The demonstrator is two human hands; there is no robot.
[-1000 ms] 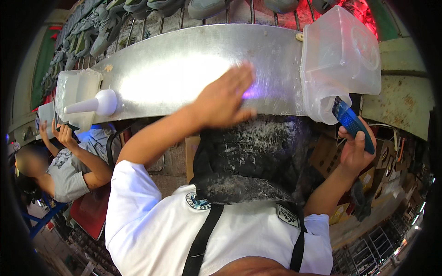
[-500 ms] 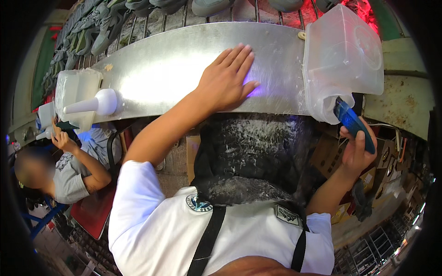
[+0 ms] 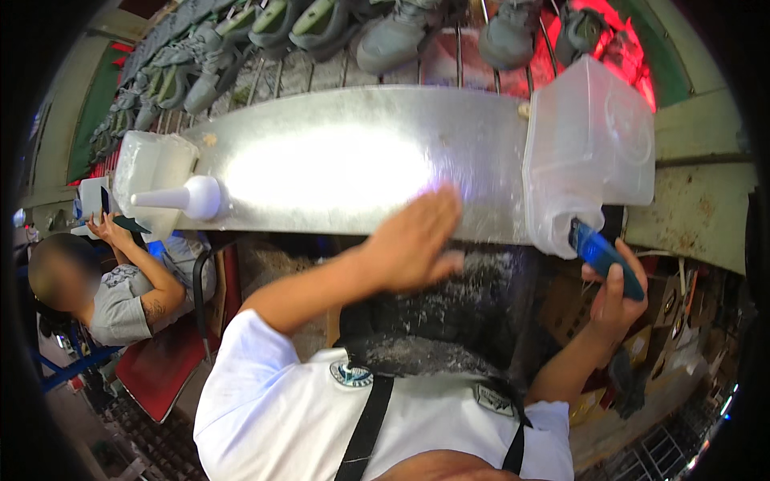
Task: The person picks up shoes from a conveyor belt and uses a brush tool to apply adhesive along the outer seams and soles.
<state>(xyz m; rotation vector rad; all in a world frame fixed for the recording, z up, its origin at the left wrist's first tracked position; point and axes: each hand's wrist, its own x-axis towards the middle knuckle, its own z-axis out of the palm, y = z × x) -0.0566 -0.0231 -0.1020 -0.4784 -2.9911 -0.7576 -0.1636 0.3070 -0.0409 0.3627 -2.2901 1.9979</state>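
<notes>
My left hand (image 3: 419,243) is over the near edge of the shiny metal work surface (image 3: 481,160). It looks empty and slightly blurred, with the fingers stretched out and the thumb apart. On the right, my right hand (image 3: 616,309) grips a long, flat blue piece (image 3: 605,258) with a darker far end. That end is at the round mouth of a translucent plastic jug (image 3: 589,136), partly inside the opening. Whether the piece is a brush or a strip of another kind, I cannot tell. My right fingers wrap round its near part.
A white nozzle bottle (image 3: 200,197) lies at the surface's left end beside a translucent container (image 3: 152,164). Several grey shoes (image 3: 393,44) stand on a barred rack beyond. To the left sits another person (image 3: 128,297) by a red chair (image 3: 160,373). Cardboard boxes (image 3: 565,305) are at lower right.
My left hand has come off the middle of the metal surface toward me, to its near edge. The right hand still holds the blue piece at the jug's mouth. The view has shifted slightly.
</notes>
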